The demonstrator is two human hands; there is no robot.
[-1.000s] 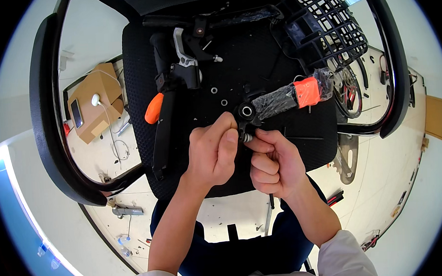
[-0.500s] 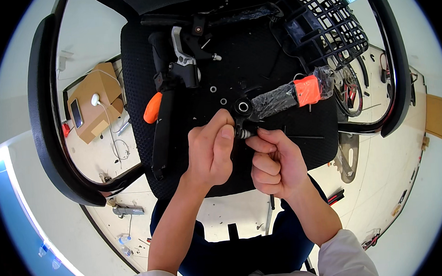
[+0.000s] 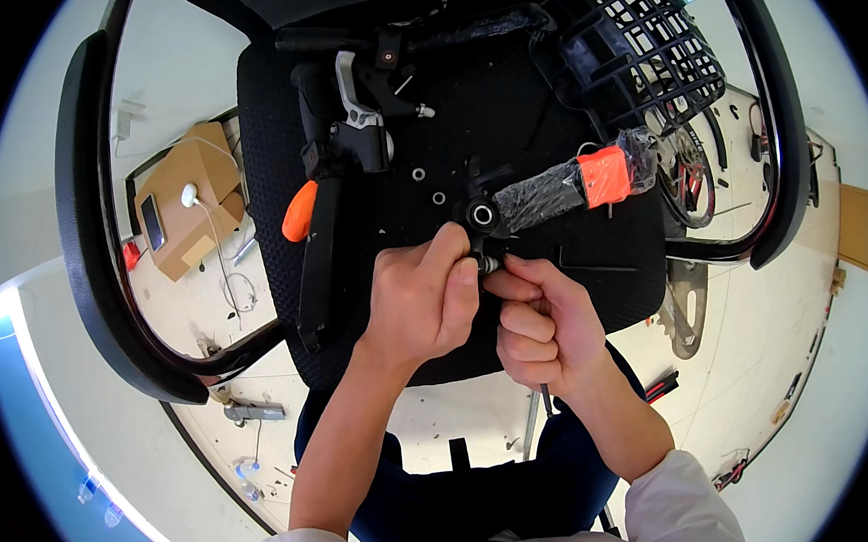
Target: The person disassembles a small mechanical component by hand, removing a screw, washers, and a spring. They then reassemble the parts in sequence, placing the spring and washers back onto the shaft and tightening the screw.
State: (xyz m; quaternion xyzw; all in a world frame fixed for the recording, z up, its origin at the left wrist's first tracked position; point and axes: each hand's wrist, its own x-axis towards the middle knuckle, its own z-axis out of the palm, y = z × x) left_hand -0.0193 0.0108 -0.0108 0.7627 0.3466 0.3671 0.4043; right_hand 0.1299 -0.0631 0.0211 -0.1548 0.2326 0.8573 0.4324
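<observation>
Both hands work close together over the black chair seat (image 3: 515, 326). My left hand (image 3: 421, 296) is closed on a black ringed part (image 3: 481, 215) with a round metal-rimmed hole; its fingers hide much of the grip. Just below the ring, a small silver threaded-looking piece (image 3: 490, 264) shows between my hands. My right hand (image 3: 545, 324) is closed, thumb and forefinger pinched at the end of that piece. A thin dark rod (image 3: 547, 399) sticks out under the right fist; its kind is hidden. Two small metal washers (image 3: 438, 199) lie left of the ring.
A plastic-wrapped dark bar with an orange block (image 3: 603, 176) lies right of the ring. A hex key (image 3: 599, 266) rests nearby. Handlebar parts with a silver brake lever (image 3: 348, 91) lie left; a black basket (image 3: 639, 54) stands at back right. Armrests (image 3: 93, 220) flank the seat.
The black ringed part has shifted slightly right and turned, showing more of its upper arm. My left hand has moved right, closer to my right hand, covering more of the silver piece.
</observation>
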